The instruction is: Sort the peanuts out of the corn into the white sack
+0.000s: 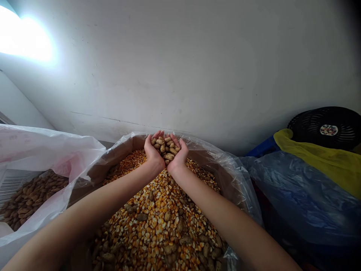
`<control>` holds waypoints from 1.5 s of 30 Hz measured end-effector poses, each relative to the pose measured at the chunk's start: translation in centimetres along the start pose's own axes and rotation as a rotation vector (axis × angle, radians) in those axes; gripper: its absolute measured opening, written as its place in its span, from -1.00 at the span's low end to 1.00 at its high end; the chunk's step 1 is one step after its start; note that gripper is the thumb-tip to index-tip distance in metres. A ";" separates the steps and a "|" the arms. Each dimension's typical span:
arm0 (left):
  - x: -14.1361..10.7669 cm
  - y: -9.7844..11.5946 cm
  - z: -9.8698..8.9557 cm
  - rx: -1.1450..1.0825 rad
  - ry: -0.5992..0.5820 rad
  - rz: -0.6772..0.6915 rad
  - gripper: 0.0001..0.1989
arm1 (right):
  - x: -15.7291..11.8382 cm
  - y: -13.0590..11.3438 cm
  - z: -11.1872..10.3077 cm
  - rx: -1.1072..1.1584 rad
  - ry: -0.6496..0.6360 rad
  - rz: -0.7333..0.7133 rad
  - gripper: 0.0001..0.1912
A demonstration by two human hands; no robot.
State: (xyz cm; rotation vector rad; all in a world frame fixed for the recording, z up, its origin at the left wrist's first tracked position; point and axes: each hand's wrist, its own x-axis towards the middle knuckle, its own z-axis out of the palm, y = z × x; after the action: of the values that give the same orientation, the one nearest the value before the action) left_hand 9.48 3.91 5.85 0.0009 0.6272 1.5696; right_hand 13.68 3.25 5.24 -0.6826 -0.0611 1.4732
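My left hand (153, 152) and my right hand (179, 155) are cupped side by side, wrists close together. Between them lies a heap of unshelled peanuts (166, 146), resting on both palms. Under and around my hands is a mass of dried corn kernels (159, 214), yellow, orange and whitish, with more unshelled peanuts (170, 249) scattered over it, mostly near the front. The corn fills a large container lined with a clear plastic bag (239, 180). My hands are above its far part. The undersides of both hands are hidden.
At left, a white sack (47, 141) holds brown nuts that look like almonds (36, 194). A pale wall (180, 67) rises behind the container. To the right are a bluish plastic bag (307, 195), a yellow cloth-like piece (318, 158) and a black fan (328, 126).
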 end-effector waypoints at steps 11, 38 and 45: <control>0.3 -0.1 -0.4 -0.065 -0.051 -0.036 -0.82 | -0.1 -0.1 0.3 0.003 -0.059 -0.015 -0.73; -0.6 2.1 1.5 -0.052 -0.169 -0.189 -0.63 | -0.7 -2.0 2.0 0.034 0.009 -0.013 -0.68; -0.5 2.1 1.5 -0.066 -0.139 -0.165 -0.64 | -0.6 -1.8 2.0 0.017 -0.016 -0.020 -0.66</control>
State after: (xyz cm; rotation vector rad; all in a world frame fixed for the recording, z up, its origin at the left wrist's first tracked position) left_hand 8.16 4.08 8.14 0.0085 0.4551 1.4168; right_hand 14.32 3.56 7.89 -0.6546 -0.0672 1.4588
